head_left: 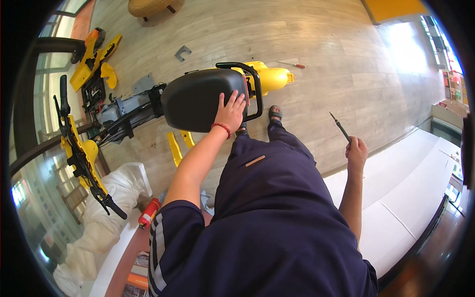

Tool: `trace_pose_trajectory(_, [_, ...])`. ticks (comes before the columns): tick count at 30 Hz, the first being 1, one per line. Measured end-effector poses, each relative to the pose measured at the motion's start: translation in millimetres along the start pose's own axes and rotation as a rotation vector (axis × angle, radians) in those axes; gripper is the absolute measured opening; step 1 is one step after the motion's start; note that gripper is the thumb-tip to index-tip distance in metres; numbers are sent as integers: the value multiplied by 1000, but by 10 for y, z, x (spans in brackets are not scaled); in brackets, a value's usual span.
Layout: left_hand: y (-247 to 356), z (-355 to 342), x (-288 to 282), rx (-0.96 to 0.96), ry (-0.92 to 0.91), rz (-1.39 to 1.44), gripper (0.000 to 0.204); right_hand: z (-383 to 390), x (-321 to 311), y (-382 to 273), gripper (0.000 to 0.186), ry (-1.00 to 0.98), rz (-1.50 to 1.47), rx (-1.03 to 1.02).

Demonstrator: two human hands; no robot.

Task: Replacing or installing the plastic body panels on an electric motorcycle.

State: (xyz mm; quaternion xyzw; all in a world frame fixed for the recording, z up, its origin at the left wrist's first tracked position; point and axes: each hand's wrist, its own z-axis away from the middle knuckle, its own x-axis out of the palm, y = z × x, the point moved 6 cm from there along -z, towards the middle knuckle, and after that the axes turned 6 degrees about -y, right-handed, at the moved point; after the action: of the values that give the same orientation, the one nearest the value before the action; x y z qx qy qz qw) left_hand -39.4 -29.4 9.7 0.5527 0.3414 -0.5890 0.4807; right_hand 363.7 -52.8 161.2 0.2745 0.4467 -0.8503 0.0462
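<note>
My left hand (229,111) rests with spread fingers on the right part of a black scooter seat (190,96), which has a black grab rail (258,91) at its right end. Yellow rear bodywork (272,78) sticks out beyond the rail. Off to my right, away from the scooter, my right hand (356,151) grips a thin dark screwdriver (340,126), its tip pointing up and left. The stripped frame (116,111) runs left from the seat to handlebars (86,161) with a yellow cover.
Loose yellow panels (84,72), an open toolbox (94,91), a metal bracket (182,52) and a red-handled screwdriver (300,66) lie on the floor (331,49). A red fire extinguisher (148,213) and white wrapping (104,213) are lower left. A white board (396,183) is right, a wicker stool (151,7) at top.
</note>
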Motion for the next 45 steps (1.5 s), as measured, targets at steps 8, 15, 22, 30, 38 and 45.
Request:
trace_pose_trajectory(8, [87,116,127,19,-44,63,37,-51,-220,1172,32,86,225,171])
trace_pose_trajectory(15, [130,104,52,0,-33,54,34,42,-389,2679,31,96,337,487])
trace_pose_trajectory(22, [331,-33,-24,-219,-104,129,24,147,-809,3397,33,50,365,649])
trace_pose_trajectory(30, [1038,-392,-18,-496,-175,420,20,-565,-1433,3371,28,106,152,577])
trace_pose_trajectory(38, [1736,-915,401,-494,-556,542,28,-902,-1986,3866,30,97,37,658])
trace_pose_trajectory(45, [1663,-478,1071,-601,-693,553,31,-890,-2293,3974,32,-72,146,697])
